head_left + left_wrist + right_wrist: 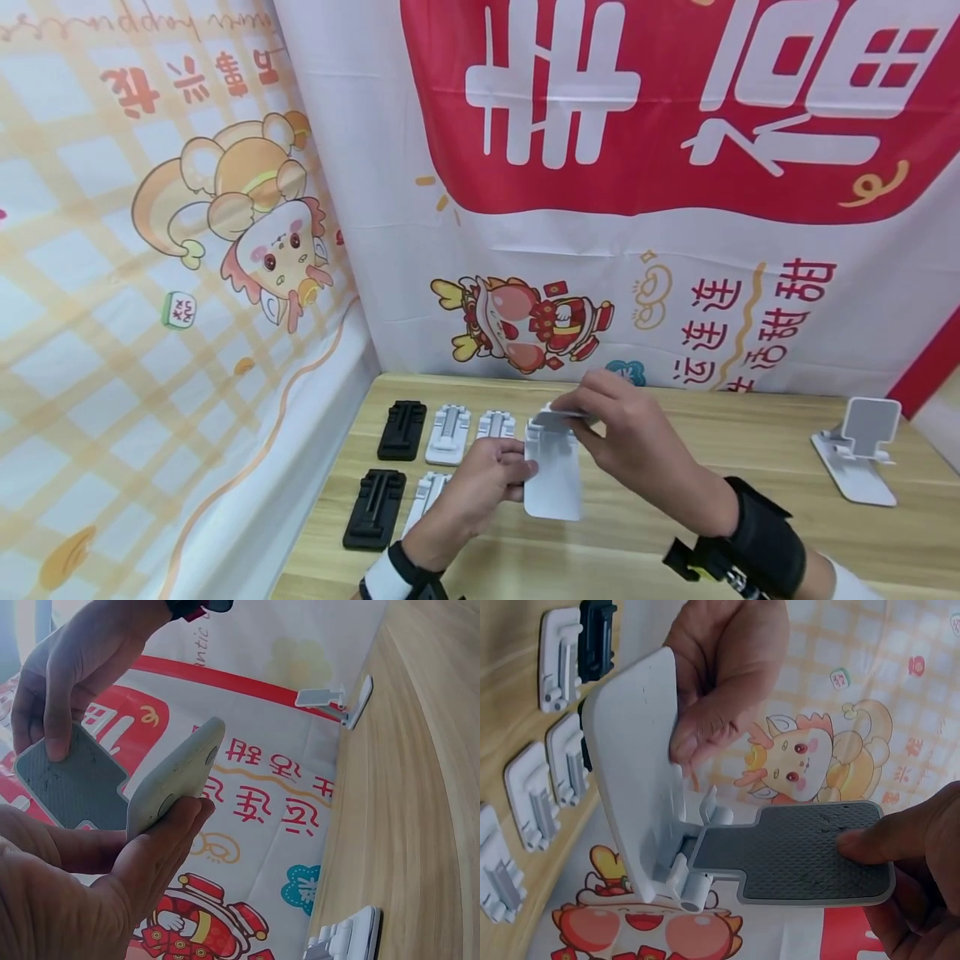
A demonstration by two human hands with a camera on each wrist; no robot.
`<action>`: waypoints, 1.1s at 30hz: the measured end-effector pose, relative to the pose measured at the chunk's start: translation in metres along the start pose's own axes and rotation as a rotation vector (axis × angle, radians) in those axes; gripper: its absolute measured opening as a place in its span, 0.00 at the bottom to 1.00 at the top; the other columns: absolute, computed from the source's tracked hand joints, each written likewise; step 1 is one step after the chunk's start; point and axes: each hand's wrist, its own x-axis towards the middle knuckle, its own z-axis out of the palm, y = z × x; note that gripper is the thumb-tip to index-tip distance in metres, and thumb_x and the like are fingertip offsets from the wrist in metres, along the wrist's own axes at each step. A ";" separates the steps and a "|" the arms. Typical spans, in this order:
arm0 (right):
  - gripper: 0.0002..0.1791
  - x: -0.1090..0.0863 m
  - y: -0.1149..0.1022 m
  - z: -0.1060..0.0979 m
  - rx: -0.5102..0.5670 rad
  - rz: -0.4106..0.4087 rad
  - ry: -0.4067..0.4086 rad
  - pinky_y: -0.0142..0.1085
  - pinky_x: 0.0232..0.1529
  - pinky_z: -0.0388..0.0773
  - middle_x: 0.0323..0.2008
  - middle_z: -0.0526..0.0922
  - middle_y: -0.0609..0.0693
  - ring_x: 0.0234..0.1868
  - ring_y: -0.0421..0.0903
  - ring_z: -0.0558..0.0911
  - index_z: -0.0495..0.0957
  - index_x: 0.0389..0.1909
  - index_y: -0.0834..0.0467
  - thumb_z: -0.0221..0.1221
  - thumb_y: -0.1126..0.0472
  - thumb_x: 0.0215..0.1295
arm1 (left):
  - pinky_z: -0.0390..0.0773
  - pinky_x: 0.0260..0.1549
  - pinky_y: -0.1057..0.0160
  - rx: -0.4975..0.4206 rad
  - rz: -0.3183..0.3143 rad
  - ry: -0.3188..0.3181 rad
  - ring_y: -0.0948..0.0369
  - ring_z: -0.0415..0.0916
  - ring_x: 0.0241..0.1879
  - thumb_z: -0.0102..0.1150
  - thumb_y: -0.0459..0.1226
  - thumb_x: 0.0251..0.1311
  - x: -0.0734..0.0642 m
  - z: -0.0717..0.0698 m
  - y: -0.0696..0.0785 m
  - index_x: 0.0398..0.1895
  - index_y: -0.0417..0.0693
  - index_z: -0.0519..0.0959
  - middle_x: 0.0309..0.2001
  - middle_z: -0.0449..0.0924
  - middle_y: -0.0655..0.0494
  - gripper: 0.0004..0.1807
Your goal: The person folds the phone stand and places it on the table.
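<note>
Both hands hold a white folding phone stand (553,483) up off the wooden table, its two plates swung apart at the hinge. My left hand (491,483) grips the side edge of the smooth white base plate (634,750), thumb on one face and fingers behind. With thumb and fingers, my right hand (630,437) pinches the far end of the grey textured support plate (802,851). In the right wrist view this plate sticks out from the base at roughly a right angle, and small hinged lugs (692,891) show by the joint.
Folded flat on the left of the table (637,550) lie black phone stands (402,431) and several white ones (448,434). An unfolded white stand (855,471) stands at the far right. Printed cloth (375,208) hangs behind and along the left side.
</note>
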 end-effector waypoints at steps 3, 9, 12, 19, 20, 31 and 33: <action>0.14 -0.002 -0.005 0.004 -0.004 -0.042 0.007 0.25 0.30 0.81 0.27 0.75 0.43 0.32 0.35 0.76 0.84 0.30 0.57 0.73 0.72 0.39 | 0.85 0.38 0.60 -0.012 0.017 -0.013 0.56 0.84 0.40 0.55 0.31 0.64 0.000 -0.002 0.001 0.55 0.31 0.76 0.45 0.85 0.43 0.18; 0.13 -0.020 -0.018 0.028 -0.046 -0.146 -0.048 0.29 0.33 0.83 0.30 0.83 0.43 0.33 0.36 0.79 0.85 0.30 0.55 0.72 0.70 0.40 | 0.84 0.40 0.61 -0.026 0.040 0.044 0.56 0.82 0.42 0.50 0.30 0.66 0.001 -0.006 0.009 0.55 0.28 0.75 0.46 0.83 0.42 0.17; 0.13 -0.030 -0.023 0.041 -0.083 -0.178 -0.072 0.33 0.39 0.84 0.33 0.86 0.44 0.36 0.38 0.82 0.86 0.34 0.54 0.72 0.66 0.45 | 0.83 0.42 0.61 -0.031 0.048 0.079 0.54 0.82 0.46 0.48 0.29 0.67 0.001 -0.009 0.014 0.59 0.26 0.70 0.50 0.82 0.39 0.20; 0.08 -0.032 -0.019 0.043 0.055 -0.059 -0.024 0.29 0.35 0.83 0.34 0.83 0.40 0.36 0.35 0.79 0.85 0.35 0.51 0.70 0.59 0.52 | 0.83 0.44 0.60 -0.032 0.006 0.104 0.55 0.81 0.48 0.48 0.30 0.68 -0.002 -0.016 0.018 0.62 0.28 0.67 0.52 0.81 0.40 0.22; 0.08 -0.030 -0.017 0.041 0.096 -0.002 -0.026 0.29 0.35 0.83 0.35 0.82 0.40 0.36 0.34 0.78 0.84 0.36 0.51 0.68 0.57 0.55 | 0.83 0.44 0.61 -0.033 0.007 0.103 0.55 0.82 0.47 0.48 0.30 0.68 -0.003 -0.017 0.019 0.63 0.28 0.67 0.52 0.81 0.40 0.22; 0.31 -0.014 0.022 0.032 0.843 1.002 -0.386 0.42 0.49 0.80 0.52 0.76 0.60 0.46 0.50 0.79 0.63 0.65 0.65 0.52 0.48 0.70 | 0.82 0.46 0.59 -0.100 0.007 0.028 0.53 0.81 0.50 0.50 0.32 0.68 -0.013 -0.013 0.025 0.64 0.27 0.65 0.54 0.80 0.38 0.24; 0.30 -0.015 0.024 0.032 0.974 1.055 -0.413 0.43 0.50 0.79 0.53 0.75 0.62 0.46 0.52 0.78 0.62 0.65 0.67 0.51 0.51 0.72 | 0.82 0.46 0.59 -0.116 0.017 0.018 0.52 0.80 0.51 0.48 0.30 0.68 -0.015 -0.012 0.025 0.64 0.25 0.64 0.55 0.78 0.36 0.24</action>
